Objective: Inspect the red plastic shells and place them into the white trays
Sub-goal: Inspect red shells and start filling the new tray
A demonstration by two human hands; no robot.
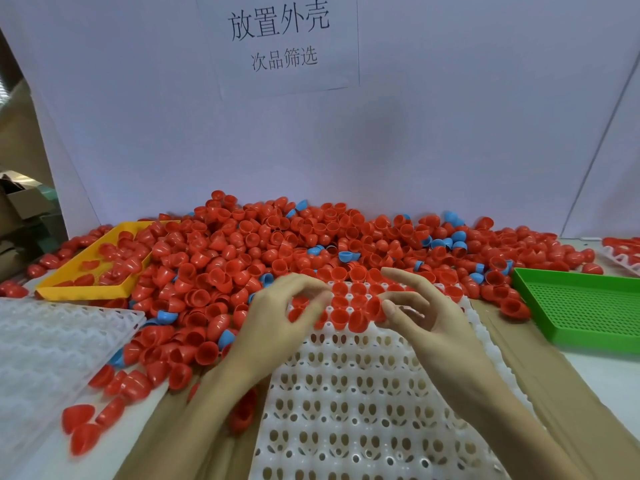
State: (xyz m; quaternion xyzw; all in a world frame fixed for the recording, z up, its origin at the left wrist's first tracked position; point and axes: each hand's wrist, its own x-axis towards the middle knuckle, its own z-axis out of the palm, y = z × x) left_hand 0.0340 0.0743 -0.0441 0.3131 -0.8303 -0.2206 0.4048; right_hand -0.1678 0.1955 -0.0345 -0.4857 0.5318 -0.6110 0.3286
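Observation:
A big heap of red plastic shells (242, 251), with a few blue ones mixed in, covers the back of the table. The white tray (346, 393) with rows of holed pockets lies in front of me. Its far rows hold red shells (346, 301). My left hand (277, 323) hovers over the tray's far left corner, fingers curled round a red shell (294, 315) that is partly hidden. My right hand (426, 317) is over the far right part, thumb and fingers pinching a red shell (375, 308) at the edge of the filled rows, index finger raised.
A second white tray (52, 341) lies at the left with loose red shells by its near edge. A yellow tray (86, 285) holding red shells sits at back left. A green perforated tray (581, 306) is at the right. Another shell-filled tray (623, 254) shows at far right.

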